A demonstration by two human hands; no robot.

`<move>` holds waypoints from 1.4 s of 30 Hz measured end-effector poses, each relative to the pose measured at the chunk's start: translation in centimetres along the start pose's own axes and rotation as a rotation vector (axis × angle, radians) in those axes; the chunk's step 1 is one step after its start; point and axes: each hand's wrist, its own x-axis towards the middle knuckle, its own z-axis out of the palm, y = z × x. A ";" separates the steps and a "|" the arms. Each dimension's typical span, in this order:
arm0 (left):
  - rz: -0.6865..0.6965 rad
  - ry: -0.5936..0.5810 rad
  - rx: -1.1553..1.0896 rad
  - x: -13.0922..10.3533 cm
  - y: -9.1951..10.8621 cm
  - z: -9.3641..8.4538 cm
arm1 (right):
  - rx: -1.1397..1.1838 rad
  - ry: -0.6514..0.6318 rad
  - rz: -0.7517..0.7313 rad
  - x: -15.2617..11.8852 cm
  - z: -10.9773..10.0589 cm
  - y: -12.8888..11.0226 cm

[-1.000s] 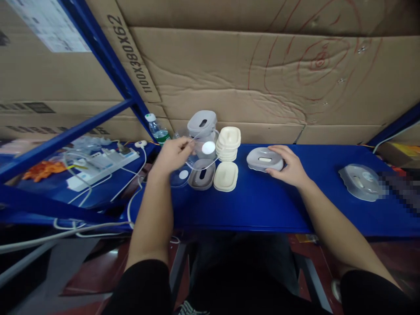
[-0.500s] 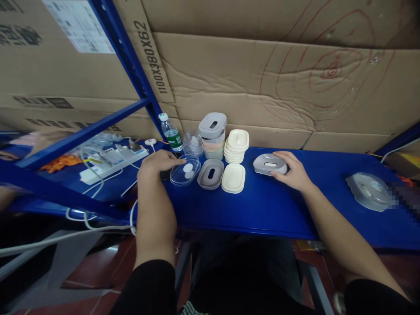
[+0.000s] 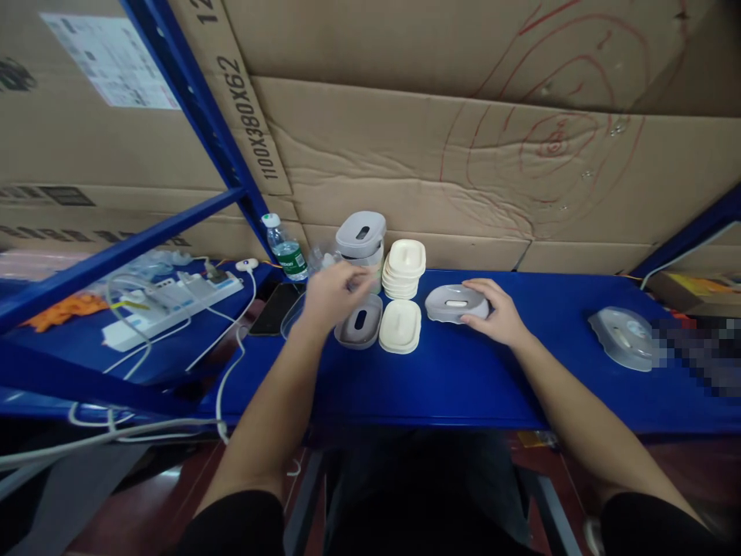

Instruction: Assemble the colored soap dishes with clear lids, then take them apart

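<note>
My right hand [image 3: 496,313] grips the right end of a grey oval plastic tray [image 3: 457,303], low over the blue table. My left hand [image 3: 339,292] is in motion above a second grey tray [image 3: 359,323] with a dark slot. Its fingers are smeared, and whether anything is between them cannot be seen. Left of that wrist, a clear oval lid [image 3: 289,315] shows only its edge. Beside the second tray lies a cream lid [image 3: 400,327], with a stack of cream lids [image 3: 404,266] behind it. Grey-topped stacked boxes [image 3: 362,234] stand next to that stack.
A water bottle [image 3: 285,249] and a black phone [image 3: 276,309] are on the left. Past the blue shelf post [image 3: 191,100] lie a power strip [image 3: 174,309] and white cables. A clear-edged tray [image 3: 622,337] sits far right. Cardboard [image 3: 394,154] backs the table.
My left hand has moved right from the clear lid to above the grey tray, now blurred. My right hand still holds its tray. The view has shifted slightly to the right.
</note>
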 end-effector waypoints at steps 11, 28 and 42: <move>0.469 -0.351 -0.156 -2.2 6.0 6.8 | 0.099 -0.021 -0.162 0.1 1.7 -3.8; 0.166 -0.333 -0.422 -1.9 7.1 5.0 | 0.369 0.052 0.103 -0.5 3.7 -3.2; -0.180 -0.141 -0.849 -1.2 5.3 4.7 | 0.406 0.287 0.429 0.6 5.6 -2.2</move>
